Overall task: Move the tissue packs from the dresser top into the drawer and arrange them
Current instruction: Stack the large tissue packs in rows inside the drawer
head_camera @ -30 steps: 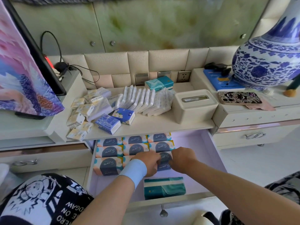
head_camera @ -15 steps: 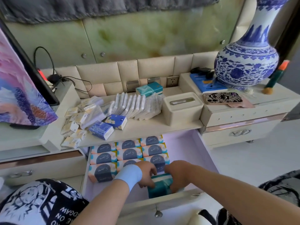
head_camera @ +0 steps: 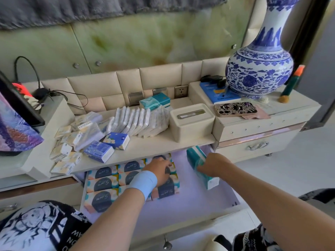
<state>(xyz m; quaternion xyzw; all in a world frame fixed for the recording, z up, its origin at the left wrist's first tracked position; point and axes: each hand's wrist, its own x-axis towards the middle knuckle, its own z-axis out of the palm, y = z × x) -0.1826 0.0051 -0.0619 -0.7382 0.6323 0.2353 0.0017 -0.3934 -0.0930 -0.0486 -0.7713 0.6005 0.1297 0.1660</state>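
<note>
Open drawer (head_camera: 213, 200) lay nearest, lilac floor partly bare. Left hand (head_camera: 160, 169) rested flat, fingers spread, on grid of packs (head_camera: 101, 185) at drawer's left. Right hand (head_camera: 214, 164) clasped teal pack (head_camera: 208, 180), tilted on edge. Beyond, dresser top (head_camera: 150, 144) carried remaining tissue packs (head_camera: 137, 122).

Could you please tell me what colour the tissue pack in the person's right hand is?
Teal, with a white end face, seen in the head view: the tissue pack in the right hand.
</note>
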